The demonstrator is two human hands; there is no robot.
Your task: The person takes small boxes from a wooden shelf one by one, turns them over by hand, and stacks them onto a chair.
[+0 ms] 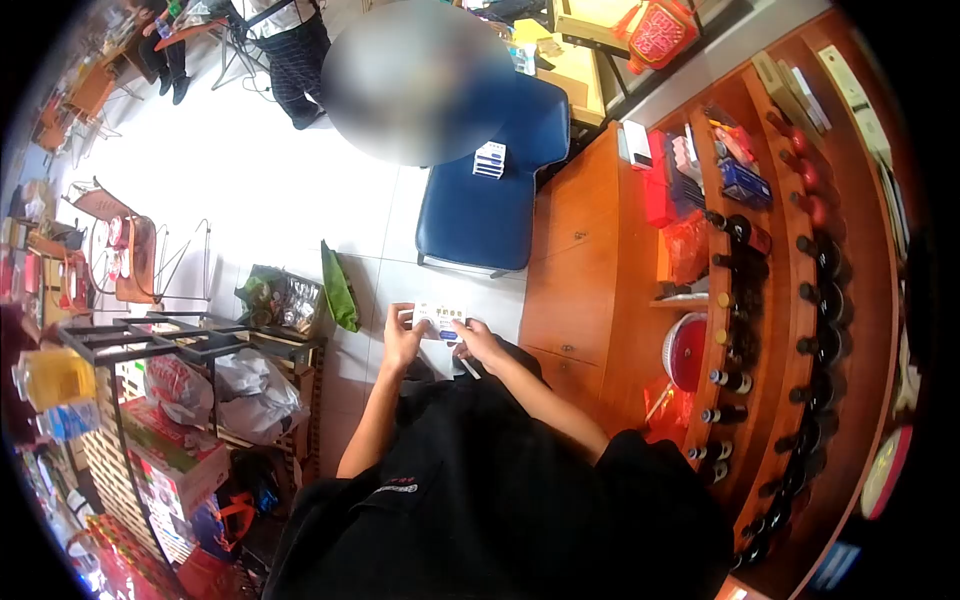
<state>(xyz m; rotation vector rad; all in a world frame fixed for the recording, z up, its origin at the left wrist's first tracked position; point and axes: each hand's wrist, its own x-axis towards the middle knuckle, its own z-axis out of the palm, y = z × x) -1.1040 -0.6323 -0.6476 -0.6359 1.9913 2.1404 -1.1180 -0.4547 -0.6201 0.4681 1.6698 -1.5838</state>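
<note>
Pinching small printed white box [441, 320] by opposite ends, left hand [401, 343] and right hand [484, 342] closed on it, thumbs across face; apparently inspecting label. Held clear of blue chair [470, 220], with white boxes [489, 160] near far edge. Turning over calling for one end released, other gripped.

We see dark bottles [828, 345] lining wooden shelves [785, 275] at right, a red decoration [660, 36] toward the top, and plastic bags [258, 395] in a black-framed rack [77, 347] at left.
</note>
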